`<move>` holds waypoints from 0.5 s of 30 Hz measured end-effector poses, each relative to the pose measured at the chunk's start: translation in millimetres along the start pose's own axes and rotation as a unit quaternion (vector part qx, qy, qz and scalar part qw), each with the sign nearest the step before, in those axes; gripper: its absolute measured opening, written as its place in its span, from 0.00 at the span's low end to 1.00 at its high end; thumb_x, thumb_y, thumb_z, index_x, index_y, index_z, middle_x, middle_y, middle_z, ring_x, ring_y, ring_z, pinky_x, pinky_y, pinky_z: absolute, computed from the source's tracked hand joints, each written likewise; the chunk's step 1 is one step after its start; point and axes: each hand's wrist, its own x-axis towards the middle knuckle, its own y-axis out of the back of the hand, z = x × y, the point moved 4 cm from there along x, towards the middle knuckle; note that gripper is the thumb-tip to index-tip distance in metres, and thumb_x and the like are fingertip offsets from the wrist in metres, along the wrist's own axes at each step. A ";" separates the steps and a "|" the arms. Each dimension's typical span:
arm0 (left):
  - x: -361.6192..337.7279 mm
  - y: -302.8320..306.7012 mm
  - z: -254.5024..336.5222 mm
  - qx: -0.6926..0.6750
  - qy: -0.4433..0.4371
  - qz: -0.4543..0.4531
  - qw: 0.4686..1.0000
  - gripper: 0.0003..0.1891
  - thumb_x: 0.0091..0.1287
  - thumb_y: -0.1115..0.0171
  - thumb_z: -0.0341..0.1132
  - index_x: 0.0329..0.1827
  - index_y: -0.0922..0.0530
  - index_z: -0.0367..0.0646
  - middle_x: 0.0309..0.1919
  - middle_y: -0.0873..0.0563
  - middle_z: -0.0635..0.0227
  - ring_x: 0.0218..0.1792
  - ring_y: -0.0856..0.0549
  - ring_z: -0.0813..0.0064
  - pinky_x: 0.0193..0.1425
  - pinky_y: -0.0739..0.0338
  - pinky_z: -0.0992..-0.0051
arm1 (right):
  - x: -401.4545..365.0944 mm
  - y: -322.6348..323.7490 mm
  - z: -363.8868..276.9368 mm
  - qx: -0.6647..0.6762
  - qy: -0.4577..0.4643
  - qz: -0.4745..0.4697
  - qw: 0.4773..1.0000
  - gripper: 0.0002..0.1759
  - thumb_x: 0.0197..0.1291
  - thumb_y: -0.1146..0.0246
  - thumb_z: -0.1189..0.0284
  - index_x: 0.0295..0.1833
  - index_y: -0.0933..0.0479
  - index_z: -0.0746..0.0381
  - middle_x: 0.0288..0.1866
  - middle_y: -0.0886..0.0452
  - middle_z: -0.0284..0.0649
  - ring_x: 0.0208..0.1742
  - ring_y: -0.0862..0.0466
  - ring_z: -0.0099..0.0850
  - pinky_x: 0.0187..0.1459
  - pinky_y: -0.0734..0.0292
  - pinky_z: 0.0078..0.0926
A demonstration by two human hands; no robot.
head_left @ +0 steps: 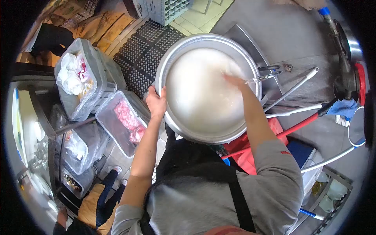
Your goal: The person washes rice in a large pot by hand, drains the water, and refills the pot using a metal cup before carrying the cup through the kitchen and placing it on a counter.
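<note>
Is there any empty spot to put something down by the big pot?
Bare grey floor lies beyond the pot, above the tongs; the black mat is bare too. Crowded: wrapped bins left, mop handles right.

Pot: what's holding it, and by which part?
Left hand grips the pot by its rim, on the left side. Right hand is dipped into the cloudy water; whether it grasps anything cannot be told.

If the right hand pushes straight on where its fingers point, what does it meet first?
Right hand sits in cloudy white liquid; likely more liquid, then the far wall of the large round metal pot. Depth unclear.
</note>
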 end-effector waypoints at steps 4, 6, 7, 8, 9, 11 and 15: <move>0.5 1.7 4.1 -0.005 -0.009 0.000 1.000 0.16 0.54 0.41 0.41 0.35 0.28 0.36 0.23 0.21 0.50 0.26 0.20 0.56 0.34 0.27 0.65 | -70.9 -36.2 19.2 0.298 -0.070 -0.076 0.949 0.43 0.49 0.55 0.36 0.64 0.42 0.55 0.62 0.38 0.40 0.63 0.39 0.32 0.61 0.45 0.28; 0.2 3.5 5.3 0.001 -0.011 -0.002 1.000 0.15 0.54 0.41 0.41 0.34 0.29 0.37 0.22 0.21 0.51 0.26 0.20 0.56 0.34 0.28 0.65 | -51.9 -81.7 51.4 0.425 -0.083 -0.040 0.900 0.41 0.52 0.53 0.39 0.64 0.44 0.56 0.62 0.37 0.36 0.62 0.39 0.30 0.61 0.46 0.26; -0.2 3.9 5.8 -0.007 -0.006 -0.001 1.000 0.15 0.54 0.41 0.41 0.34 0.29 0.37 0.22 0.21 0.52 0.25 0.20 0.57 0.33 0.28 0.65 | -73.6 -91.4 33.3 0.479 -0.076 -0.052 0.873 0.42 0.52 0.54 0.39 0.64 0.43 0.57 0.60 0.36 0.37 0.61 0.37 0.31 0.60 0.44 0.28; -0.9 3.9 6.6 -0.015 0.000 0.000 1.000 0.15 0.54 0.41 0.41 0.34 0.29 0.37 0.21 0.21 0.52 0.25 0.20 0.57 0.33 0.28 0.65 | -93.2 -99.3 15.3 0.532 -0.069 -0.064 0.842 0.42 0.52 0.55 0.38 0.63 0.43 0.59 0.59 0.34 0.38 0.60 0.36 0.31 0.59 0.41 0.29; -1.7 4.1 7.1 -0.022 0.005 0.000 1.000 0.15 0.54 0.41 0.41 0.33 0.29 0.37 0.21 0.21 0.52 0.24 0.20 0.57 0.33 0.28 0.65 | -101.0 -107.7 1.3 0.583 -0.062 -0.076 0.807 0.43 0.52 0.56 0.37 0.62 0.42 0.60 0.57 0.33 0.40 0.59 0.35 0.32 0.58 0.39 0.31; -2.6 4.9 8.4 -0.024 0.005 0.005 1.000 0.15 0.54 0.41 0.41 0.33 0.29 0.37 0.20 0.21 0.53 0.23 0.20 0.58 0.32 0.28 0.65 | -92.3 -128.4 -15.1 0.604 -0.046 -0.098 0.789 0.41 0.52 0.55 0.39 0.62 0.41 0.60 0.57 0.33 0.40 0.59 0.34 0.32 0.58 0.38 0.31; -3.5 8.8 17.2 -0.026 0.038 -0.024 0.999 0.14 0.55 0.42 0.40 0.32 0.29 0.35 0.23 0.20 0.53 0.26 0.20 0.62 0.34 0.28 0.68 | -58.1 -154.7 -42.0 0.640 -0.005 -0.141 0.755 0.39 0.53 0.52 0.41 0.60 0.38 0.61 0.56 0.32 0.41 0.58 0.34 0.32 0.57 0.37 0.32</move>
